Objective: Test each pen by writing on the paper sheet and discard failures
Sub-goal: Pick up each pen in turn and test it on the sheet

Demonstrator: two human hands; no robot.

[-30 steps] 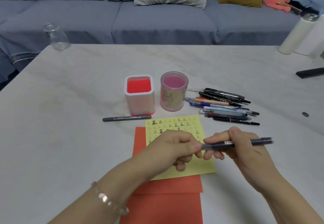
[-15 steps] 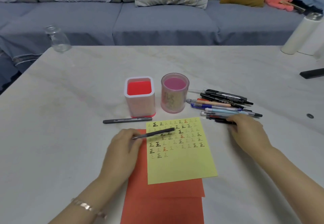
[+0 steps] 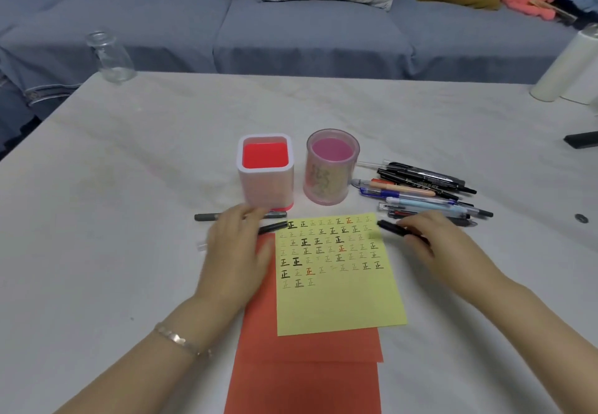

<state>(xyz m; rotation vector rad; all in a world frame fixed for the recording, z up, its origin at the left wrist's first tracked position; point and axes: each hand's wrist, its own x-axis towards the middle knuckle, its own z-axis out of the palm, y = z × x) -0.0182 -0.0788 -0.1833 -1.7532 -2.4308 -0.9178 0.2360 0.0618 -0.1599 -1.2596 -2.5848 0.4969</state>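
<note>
Sofa (image 3: 307, 35) sitting behind, white table (image 3: 129, 171) filling the view. Red paper (image 3: 304, 381) lying under the yellow sheet (image 3: 339, 303), which is sitting centre-front, just in front of the square holder (image 3: 265, 183) and round holder (image 3: 331, 174).

Change: a second ago both hands were holding one pen over the sheet. Now they're splitting up. Left hand (image 3: 236, 251) is taking that dark pen (image 3: 273, 227) down beside the grey pen (image 3: 207, 217) left of the sheet. It's blurred, so can't tell if it's pinching or letting go. Right hand (image 3: 443, 251) is pinching a black pen (image 3: 393, 228) and bringing it from the pile of pens (image 3: 427, 187) to the sheet's top right corner.

Reading it as one pen sorted, next test starting.

Room: the sheet's lower half is staying blank, so plenty of writing space. The table's left side is lying wide open. The pile and holders are crowding the sheet's top edge, so watching for knocks there.
</note>
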